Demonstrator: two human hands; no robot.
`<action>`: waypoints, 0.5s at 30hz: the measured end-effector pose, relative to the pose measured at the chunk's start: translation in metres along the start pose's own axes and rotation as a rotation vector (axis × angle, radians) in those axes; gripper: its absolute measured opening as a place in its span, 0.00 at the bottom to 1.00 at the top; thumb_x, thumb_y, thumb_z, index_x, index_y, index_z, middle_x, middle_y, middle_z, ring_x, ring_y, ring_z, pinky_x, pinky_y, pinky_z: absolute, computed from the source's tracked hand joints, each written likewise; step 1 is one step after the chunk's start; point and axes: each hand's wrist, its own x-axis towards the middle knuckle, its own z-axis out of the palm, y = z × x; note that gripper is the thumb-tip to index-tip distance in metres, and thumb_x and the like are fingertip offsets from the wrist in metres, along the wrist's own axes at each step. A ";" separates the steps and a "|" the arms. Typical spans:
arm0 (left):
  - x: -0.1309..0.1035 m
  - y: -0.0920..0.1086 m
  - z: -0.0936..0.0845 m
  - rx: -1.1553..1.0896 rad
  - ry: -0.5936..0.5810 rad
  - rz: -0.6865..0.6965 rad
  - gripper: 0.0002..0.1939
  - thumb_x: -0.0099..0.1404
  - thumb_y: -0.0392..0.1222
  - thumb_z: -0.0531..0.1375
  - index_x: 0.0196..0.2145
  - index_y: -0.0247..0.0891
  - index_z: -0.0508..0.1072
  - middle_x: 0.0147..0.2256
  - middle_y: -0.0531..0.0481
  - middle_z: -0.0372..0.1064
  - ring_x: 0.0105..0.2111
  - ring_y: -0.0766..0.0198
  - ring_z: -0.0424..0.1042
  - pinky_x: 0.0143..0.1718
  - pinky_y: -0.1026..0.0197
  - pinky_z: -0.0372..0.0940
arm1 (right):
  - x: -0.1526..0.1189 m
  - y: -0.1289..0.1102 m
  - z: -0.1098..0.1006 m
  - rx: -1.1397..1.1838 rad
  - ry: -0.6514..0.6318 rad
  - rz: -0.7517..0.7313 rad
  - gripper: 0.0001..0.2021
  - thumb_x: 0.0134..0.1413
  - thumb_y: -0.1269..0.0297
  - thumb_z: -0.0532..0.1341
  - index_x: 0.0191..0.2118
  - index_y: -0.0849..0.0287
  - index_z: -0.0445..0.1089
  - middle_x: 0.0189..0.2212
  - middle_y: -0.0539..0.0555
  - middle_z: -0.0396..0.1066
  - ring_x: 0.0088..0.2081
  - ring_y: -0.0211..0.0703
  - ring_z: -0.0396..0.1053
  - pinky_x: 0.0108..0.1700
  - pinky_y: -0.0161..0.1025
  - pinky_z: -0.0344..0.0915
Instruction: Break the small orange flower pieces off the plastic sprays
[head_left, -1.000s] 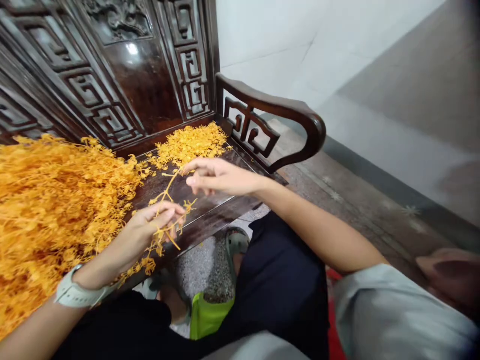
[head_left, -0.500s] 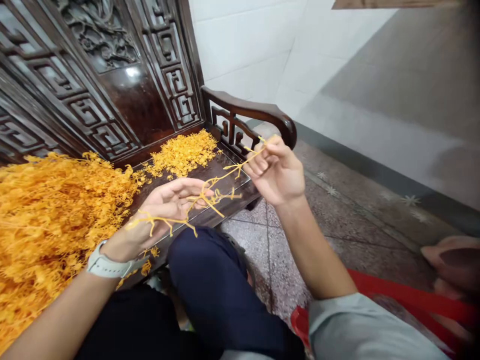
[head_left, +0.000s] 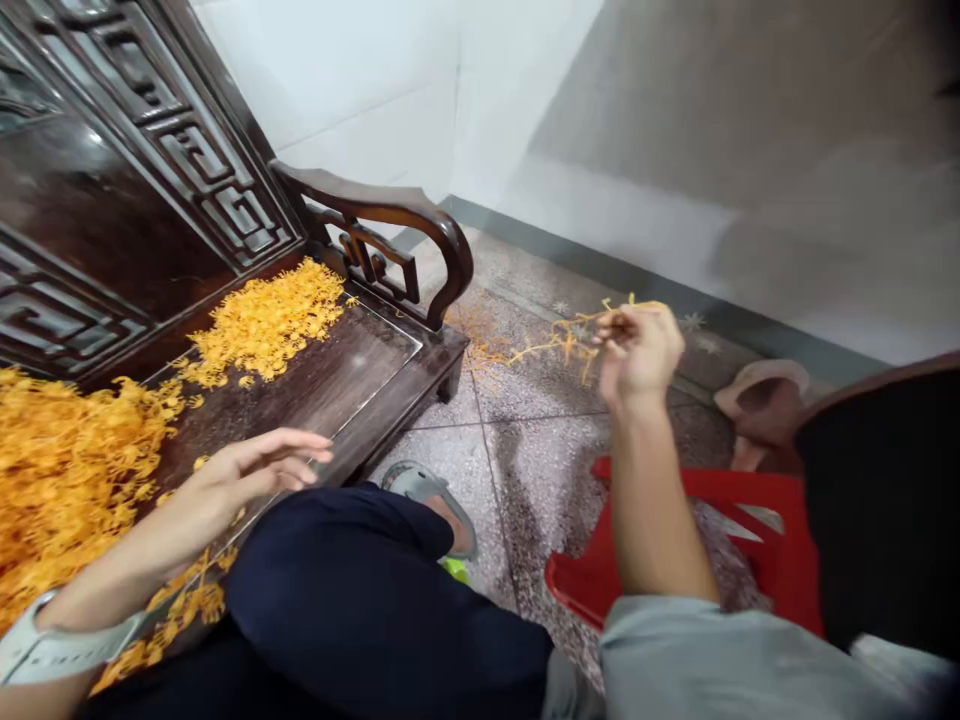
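Observation:
My right hand (head_left: 641,350) is closed on a thin branched yellow stem (head_left: 566,340), held out over the floor to the right of the bench. My left hand (head_left: 259,470) holds nothing; its fingers are apart above the front edge of the bench, near my knee. A large heap of yellow-orange tangled pieces (head_left: 67,480) lies on the bench at the left. Further back on the seat is a smaller pile of yellow pieces (head_left: 274,315).
The dark wooden bench (head_left: 330,375) has a curved armrest (head_left: 390,205). Orange stems (head_left: 480,335) lie on the floor beyond it. A red plastic stool (head_left: 600,565) stands at the lower right, with a person's black-clothed leg (head_left: 885,500) beside it.
The view has swung right. My left hand has let go of the yellow stem and moved apart from my right hand, which has carried the stem rightward over the floor.

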 end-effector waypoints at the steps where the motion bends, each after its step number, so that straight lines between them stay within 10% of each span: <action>1: -0.005 -0.003 -0.006 0.096 -0.012 -0.004 0.19 0.70 0.51 0.67 0.55 0.45 0.84 0.48 0.41 0.83 0.49 0.48 0.81 0.53 0.56 0.73 | 0.005 0.013 0.003 -0.057 0.015 -0.001 0.08 0.50 0.61 0.68 0.29 0.54 0.68 0.26 0.48 0.72 0.26 0.36 0.66 0.28 0.33 0.63; 9: -0.041 -0.059 -0.077 0.731 0.061 0.002 0.26 0.74 0.58 0.58 0.66 0.53 0.75 0.69 0.49 0.69 0.68 0.44 0.69 0.70 0.49 0.63 | 0.024 0.112 0.054 -0.513 -0.399 -0.012 0.21 0.46 0.58 0.71 0.47 0.55 0.73 0.46 0.57 0.76 0.44 0.48 0.73 0.49 0.49 0.73; 15: -0.064 -0.147 -0.101 1.028 0.082 -0.169 0.36 0.69 0.67 0.58 0.67 0.46 0.72 0.64 0.39 0.73 0.63 0.38 0.74 0.65 0.46 0.68 | -0.040 0.131 0.039 -0.556 -0.541 0.159 0.17 0.52 0.51 0.65 0.43 0.57 0.72 0.35 0.56 0.74 0.38 0.50 0.72 0.43 0.49 0.73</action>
